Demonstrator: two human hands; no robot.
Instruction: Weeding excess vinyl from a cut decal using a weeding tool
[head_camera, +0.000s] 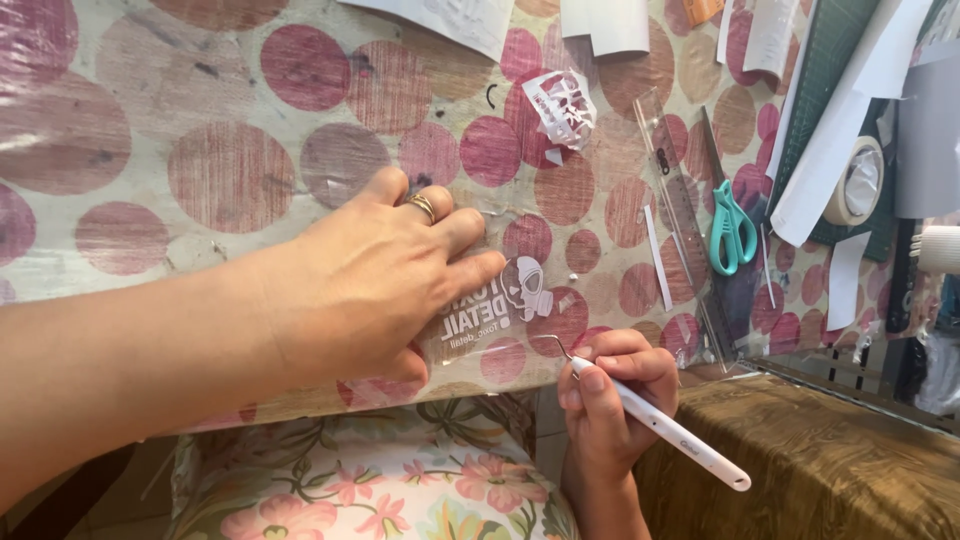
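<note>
I see one clear decal sheet (495, 305) at counter (150, 150) front edge, left hand (385, 270) flat on it, released. Right hand (612, 400) grasping one white weeding pen (660, 425), hook at sheet edge. Beyond: one teal scissors (732, 230), one clear ruler (680, 200), one tape roll (857, 182).

clear decal sheet (500, 305) flat at table edge, white hooked weeding pen (655, 420) tilted

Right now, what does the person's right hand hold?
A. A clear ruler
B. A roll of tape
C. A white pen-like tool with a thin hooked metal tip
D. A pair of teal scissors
C: the right hand grips a white hooked tool at the table edge, while the teal scissors, the tape roll and the clear ruler lie untouched on the dotted table cover.
</note>
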